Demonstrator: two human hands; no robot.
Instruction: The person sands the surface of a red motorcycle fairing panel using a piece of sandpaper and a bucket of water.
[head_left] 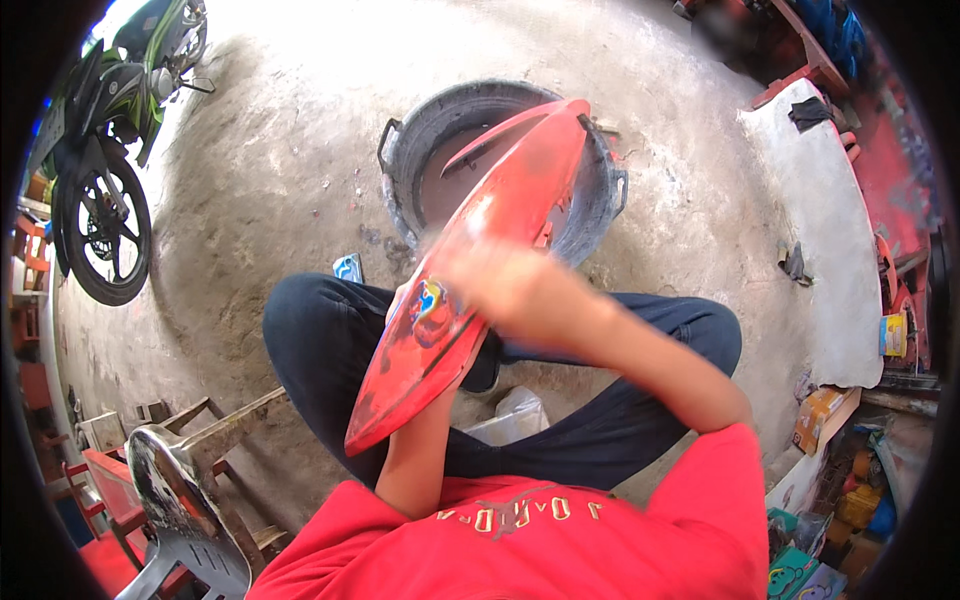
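Note:
A long, pointed red motorcycle body panel [530,180] lies slantwise across my lap, its far end over a dark round tub [400,190]. The panel's surface looks wet and shiny, with a colourful sticker and dark scuffs on its nearer half. From underneath, my left hand [396,302] grips the panel; most of that hand is hidden behind it, with only a little showing at the left edge. Over the panel's middle is my right hand [505,290], smeared by motion. Its fingers, and anything in them, cannot be made out. Murky brownish liquid stands in the tub.
A motorcycle [105,200] is parked at the far left. A small blue packet [348,267] lies beside my left knee. A chair [195,510] stands at the lower left. Along the right runs a pale slab [820,250], with boxes [825,425] and clutter nearer.

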